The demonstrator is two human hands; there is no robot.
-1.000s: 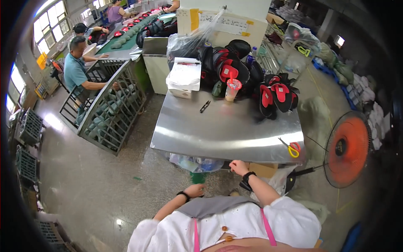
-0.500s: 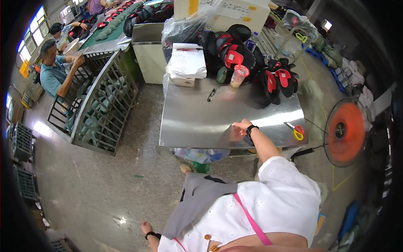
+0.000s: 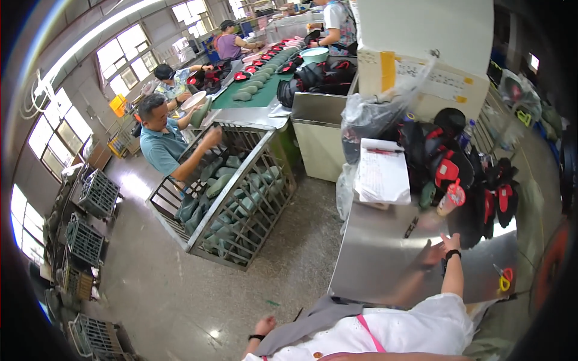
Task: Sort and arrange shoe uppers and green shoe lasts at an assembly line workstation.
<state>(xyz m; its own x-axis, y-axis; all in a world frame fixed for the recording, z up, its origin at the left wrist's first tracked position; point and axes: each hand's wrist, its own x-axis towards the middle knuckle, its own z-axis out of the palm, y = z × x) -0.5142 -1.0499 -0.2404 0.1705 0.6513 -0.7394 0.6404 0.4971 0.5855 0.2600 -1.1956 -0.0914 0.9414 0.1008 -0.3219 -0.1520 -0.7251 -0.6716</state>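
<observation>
My right hand [image 3: 450, 243] is held over the shiny metal table [image 3: 367, 246], fingers apart, with nothing in it. Just beyond it stands a lidded drink cup [image 3: 451, 200] with a pinkish-red top. A small dark tool [image 3: 411, 227], perhaps thread snips, lies to the left of the hand. Scissors [image 3: 504, 278] with red and yellow handles lie near the table's right end. Low at my side hangs my left hand [image 3: 265, 325], away from the table; it is blurred, and its finger pose is unclear.
A written pad [image 3: 383, 171] and black-and-red shoe uppers [image 3: 454, 168] cover the table's far side. To the left, a co-worker holds a green shoe last [image 3: 200, 112] beside a metal cage cart [image 3: 232, 198] of lasts. An orange fan [image 3: 551, 259] stands at right.
My view has swung left and up, bringing more of the cart and far work line in. My right hand has moved farther over the table, toward the cup. The co-worker now lifts a last.
</observation>
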